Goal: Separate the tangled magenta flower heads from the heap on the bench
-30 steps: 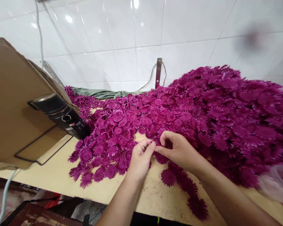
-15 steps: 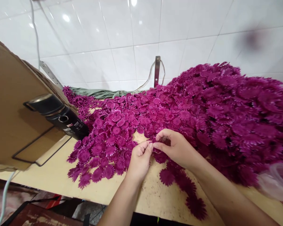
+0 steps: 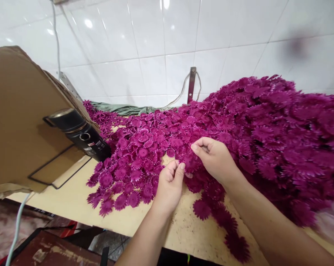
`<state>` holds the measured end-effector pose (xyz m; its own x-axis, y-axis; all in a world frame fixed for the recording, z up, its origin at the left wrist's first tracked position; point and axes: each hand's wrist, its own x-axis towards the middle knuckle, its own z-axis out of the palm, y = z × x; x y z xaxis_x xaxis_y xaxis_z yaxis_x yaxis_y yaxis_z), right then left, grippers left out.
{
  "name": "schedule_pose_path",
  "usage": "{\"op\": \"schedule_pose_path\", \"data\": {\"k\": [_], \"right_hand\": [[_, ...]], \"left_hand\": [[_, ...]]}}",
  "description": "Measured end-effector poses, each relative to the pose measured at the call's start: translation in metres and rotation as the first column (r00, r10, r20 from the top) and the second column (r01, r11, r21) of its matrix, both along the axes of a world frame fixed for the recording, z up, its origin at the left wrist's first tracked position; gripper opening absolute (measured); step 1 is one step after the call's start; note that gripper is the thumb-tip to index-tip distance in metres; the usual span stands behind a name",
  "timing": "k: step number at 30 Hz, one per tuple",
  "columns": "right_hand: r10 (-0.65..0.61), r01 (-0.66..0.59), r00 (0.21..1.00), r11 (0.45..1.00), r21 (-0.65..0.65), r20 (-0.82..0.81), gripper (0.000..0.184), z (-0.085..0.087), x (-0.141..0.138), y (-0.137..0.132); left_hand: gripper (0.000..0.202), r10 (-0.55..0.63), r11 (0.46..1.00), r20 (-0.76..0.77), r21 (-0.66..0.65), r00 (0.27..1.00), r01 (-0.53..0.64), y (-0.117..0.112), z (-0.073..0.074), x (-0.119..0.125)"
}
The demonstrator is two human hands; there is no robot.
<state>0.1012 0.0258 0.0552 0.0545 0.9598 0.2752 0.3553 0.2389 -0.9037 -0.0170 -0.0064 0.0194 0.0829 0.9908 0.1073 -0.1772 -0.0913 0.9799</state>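
A great heap of magenta fabric flower heads [image 3: 266, 133] covers the pale wooden table [image 3: 72, 199], highest at the right and thinning toward the left. My left hand [image 3: 169, 184] is at the heap's near edge with thumb and fingers pinched together beside a flower; what it pinches is too small to name. My right hand [image 3: 215, 157] is just up and right of it, fingers curled and pinching a magenta flower [image 3: 189, 159] at the heap's edge. Loose flowers [image 3: 225, 221] lie below my right wrist.
A black cylindrical tool [image 3: 80, 135] lies on its side at the left, under a tilted cardboard sheet [image 3: 19, 118]. A white tiled wall [image 3: 155, 48] stands behind, with a metal bracket [image 3: 192, 83] and cord. Green cloth [image 3: 122, 109] lies at the back. A clear plastic bag [image 3: 331, 223] shows at the right edge.
My right hand has lifted away up and right from my left hand, drawing a flower with it. The two hands, fingertips together before, are now slightly apart.
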Motion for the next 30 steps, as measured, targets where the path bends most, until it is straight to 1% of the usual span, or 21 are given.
{"op": "schedule_pose_path", "data": {"k": [2,3,4,5,6,7,9,10,11,13,14,15,16,17,18,19,20,22,26,28,30], "right_hand": [[-0.015,0.015,0.999,1.000,0.018,0.028,0.016,0.004,-0.002,0.008],[-0.052,0.051,0.997,0.998,0.029,0.048,0.016,0.006,0.000,0.013],[-0.128,0.125,0.989,0.991,0.041,0.070,0.016,0.008,0.004,0.018],[-0.232,0.227,0.968,0.972,0.055,0.092,0.017,0.010,0.010,0.023],[-0.355,0.349,0.928,0.934,0.075,0.113,0.016,0.013,0.018,0.029],[-0.478,0.472,0.870,0.878,0.077,0.116,0.017,0.017,0.028,0.035],[-0.511,0.508,0.852,0.859,0.063,0.110,0.014,0.026,0.047,0.045],[-0.503,0.500,0.858,0.864,0.052,0.108,0.018,0.030,0.054,0.048],[-0.477,0.474,0.866,0.879,0.059,0.149,0.033,0.033,0.060,0.050],[-0.434,0.416,0.841,0.900,0.126,0.323,0.058,0.035,0.063,0.047],[-0.404,0.366,0.812,0.915,0.172,0.421,0.060,0.034,0.061,0.042],[-0.366,0.307,0.789,0.931,0.199,0.494,0.053,0.030,0.057,0.036],[-0.302,0.238,0.792,0.953,0.187,0.531,0.042,0.026,0.052,0.028],[-0.201,0.151,0.822,0.979,0.136,0.533,0.033,0.019,0.046,0.019],[-0.076,0.056,0.863,0.997,0.056,0.499,0.029,0.013,0.040,0.010],[0.056,-0.047,0.891,0.998,-0.033,0.450,0.032,0.006,0.035,0.002],[0.142,-0.120,0.908,0.989,-0.081,0.394,0.033,-0.001,0.030,-0.004],[0.243,-0.214,0.921,0.969,-0.127,0.304,0.034,-0.011,0.024,-0.010],[0.267,-0.248,0.940,0.962,-0.114,0.213,0.029,-0.017,0.021,-0.008],[0.173,-0.169,0.949,0.985,-0.036,0.262,0.026,-0.019,0.021,-0.005],[0.036,-0.061,0.932,0.996,0.059,0.361,0.025,-0.021,0.020,-0.004]], "left_hand": [[0.027,0.020,1.000,0.022,0.005,1.000,-0.020,0.000,0.004,0.000],[0.028,0.031,0.999,0.026,0.009,0.999,-0.031,-0.001,0.005,-0.001],[0.029,0.039,0.999,0.027,0.019,0.999,-0.039,-0.003,0.007,-0.002],[0.029,0.042,0.999,0.023,0.028,0.999,-0.042,-0.005,0.007,-0.004],[0.030,0.040,0.999,0.016,0.036,0.999,-0.040,-0.007,0.008,-0.006],[0.031,0.033,0.999,0.010,0.036,0.999,-0.034,-0.010,0.008,-0.007],[0.032,0.013,1.000,0.016,0.011,1.000,-0.013,-0.013,0.008,-0.010],[0.031,0.006,1.000,0.031,-0.005,1.000,-0.006,-0.014,0.007,-0.010],[0.030,-0.001,1.000,0.048,-0.016,0.999,0.002,-0.014,0.007,-0.009],[0.026,-0.016,0.999,0.071,-0.026,0.997,0.018,-0.011,0.007,-0.005],[0.024,-0.022,0.999,0.075,-0.033,0.997,0.025,-0.008,0.007,-0.002],[0.023,-0.028,0.998,0.077,-0.047,0.997,0.032,-0.006,0.006,0.000],[0.022,-0.031,0.997,0.078,-0.068,0.996,0.037,-0.003,0.005,0.002],[0.021,-0.032,0.995,0.078,-0.096,0.996,0.039,-0.001,0.005,0.004],[0.021,-0.032,0.991,0.076,-0.125,0.997,0.041,0.001,0.004,0.005],[0.023,-0.032,0.988,0.075,-0.152,0.997,0.043,0.003,0.003,0.005],[0.025,-0.033,0.984,0.076,-0.172,0.997,0.046,0.004,0.003,0.005],[0.030,-0.042,0.980,0.081,-0.191,0.996,0.057,0.003,0.004,0.005],[0.032,-0.055,0.978,0.061,-0.197,0.997,0.065,-0.001,0.009,0.007],[0.028,-0.036,0.982,0.021,-0.187,0.999,0.039,-0.003,0.011,0.008],[0.024,-0.010,0.984,-0.021,-0.178,1.000,0.006,-0.004,0.011,0.010]]}}
